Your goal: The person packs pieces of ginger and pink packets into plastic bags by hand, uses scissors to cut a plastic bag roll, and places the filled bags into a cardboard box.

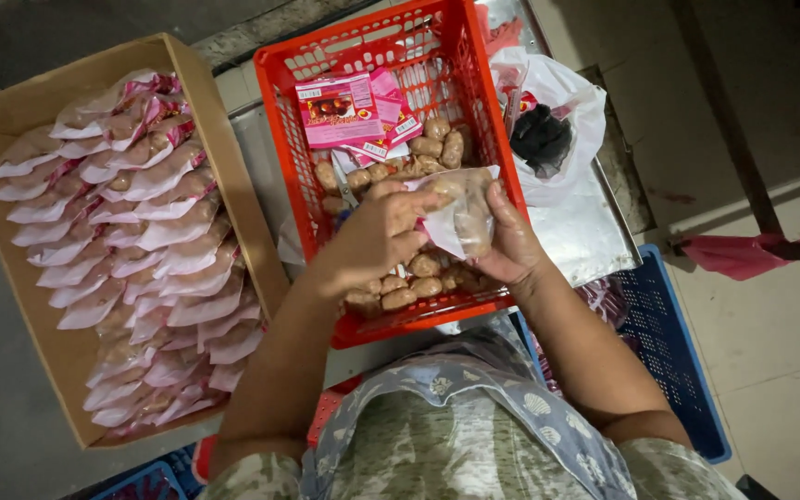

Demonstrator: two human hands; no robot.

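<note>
A red plastic crate (281, 120) holds several loose brown lumps (437, 139) and a few pink printed packets (340, 109). Over the crate, my right hand (511, 243) grips a clear plastic bag (463, 218) with brown lumps inside. My left hand (377, 231) is at the bag's open mouth, fingers curled around its edge. A cardboard box (201, 102) to the left is packed with rows of filled clear-and-pink bags (141, 241).
A white plastic bag (562, 102) with something dark inside lies right of the crate on a metal surface (594, 241). A blue crate (673, 361) stands lower right. A pink cloth (733, 255) hangs at the far right over tiled floor.
</note>
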